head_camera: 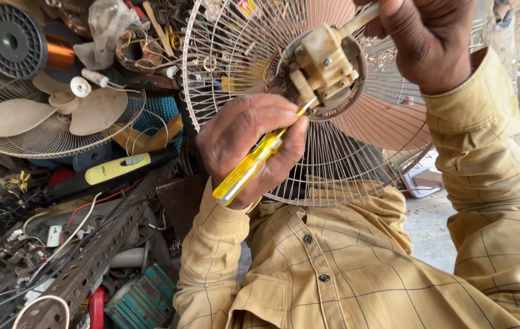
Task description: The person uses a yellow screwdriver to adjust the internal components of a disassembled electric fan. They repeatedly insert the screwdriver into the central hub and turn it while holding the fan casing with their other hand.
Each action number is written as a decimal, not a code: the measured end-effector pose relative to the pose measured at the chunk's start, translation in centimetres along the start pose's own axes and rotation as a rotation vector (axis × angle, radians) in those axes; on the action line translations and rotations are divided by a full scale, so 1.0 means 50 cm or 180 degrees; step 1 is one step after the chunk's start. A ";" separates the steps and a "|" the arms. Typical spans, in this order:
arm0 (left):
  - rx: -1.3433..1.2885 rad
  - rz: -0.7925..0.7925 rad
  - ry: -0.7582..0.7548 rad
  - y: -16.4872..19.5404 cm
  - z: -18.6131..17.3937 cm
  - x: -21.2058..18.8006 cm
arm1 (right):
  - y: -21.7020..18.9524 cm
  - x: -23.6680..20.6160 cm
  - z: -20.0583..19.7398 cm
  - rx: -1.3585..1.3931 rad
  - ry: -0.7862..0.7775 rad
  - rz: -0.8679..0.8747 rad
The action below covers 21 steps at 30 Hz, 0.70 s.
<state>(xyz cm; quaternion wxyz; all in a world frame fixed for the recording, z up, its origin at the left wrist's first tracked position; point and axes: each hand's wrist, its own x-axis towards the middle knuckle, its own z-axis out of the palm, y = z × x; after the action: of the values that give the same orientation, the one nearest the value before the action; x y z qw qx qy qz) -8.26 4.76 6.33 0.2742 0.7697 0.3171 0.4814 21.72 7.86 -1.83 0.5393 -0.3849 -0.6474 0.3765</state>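
- Nearest the camera is the person's own chest in a tan checked shirt [333,268], with both sleeves raised toward a fan held up in front.
- The left hand [251,146] is clenched around a yellow-handled screwdriver [245,172]. The handle points down toward the chest so the tip can reach up into the fan's middle.
- The tip meets a cream plastic gear housing [324,64] at the hub of a round wire fan guard [309,109]. Pinkish blades show behind the wires.
- The right hand [427,39], farther and to the right, is closed on a pale stem sticking out of the housing, seemingly steadying the fan against the tool's push.
- To the left lies a heap of parts. There is a perforated metal bar [89,262] nearest, a black and yellow tool [113,170] beyond it, and then a second fan guard with beige blades [53,119].
- Farthest left sits a black spool of copper wire [25,42].
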 end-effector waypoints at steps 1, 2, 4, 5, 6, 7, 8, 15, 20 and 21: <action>0.0080 0.0011 0.0013 0.001 -0.001 0.000 | 0.000 0.000 0.000 -0.0038 -0.0031 -0.0054; 0.0079 0.0003 0.0017 0.002 -0.007 0.000 | 0.000 0.000 0.000 -0.0094 -0.0038 -0.0059; -0.0011 -0.0159 0.0035 0.006 -0.014 -0.001 | 0.001 0.002 0.001 -0.0113 -0.0035 -0.0064; -0.0102 -0.0302 0.0052 0.009 -0.015 -0.002 | 0.003 0.003 0.001 -0.0083 -0.0025 -0.0074; -0.0191 -0.0451 0.0080 0.010 -0.015 -0.002 | 0.004 0.003 0.002 -0.0051 -0.0028 -0.0082; -0.0178 -0.0296 0.0048 0.010 -0.013 -0.002 | 0.005 0.005 0.002 -0.0019 -0.0032 -0.0091; -0.0168 -0.0146 0.0013 0.007 -0.008 -0.001 | 0.006 0.005 0.002 0.0014 -0.0038 -0.0093; 0.0183 -0.0062 0.0091 0.002 -0.008 -0.003 | -0.001 0.010 0.002 -0.0129 -0.0137 -0.0160; -0.0033 0.0038 0.0033 0.004 0.001 -0.003 | -0.003 0.008 0.005 -0.0141 -0.0077 -0.0079; -0.0056 0.0160 0.0015 0.001 0.006 -0.001 | -0.001 0.010 0.005 -0.0148 -0.0080 -0.0081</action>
<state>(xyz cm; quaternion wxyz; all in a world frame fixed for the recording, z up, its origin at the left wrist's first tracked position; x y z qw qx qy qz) -7.99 4.64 6.19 0.2680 0.7739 0.2940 0.4928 21.41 8.27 -1.60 0.5268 -0.3842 -0.6677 0.3593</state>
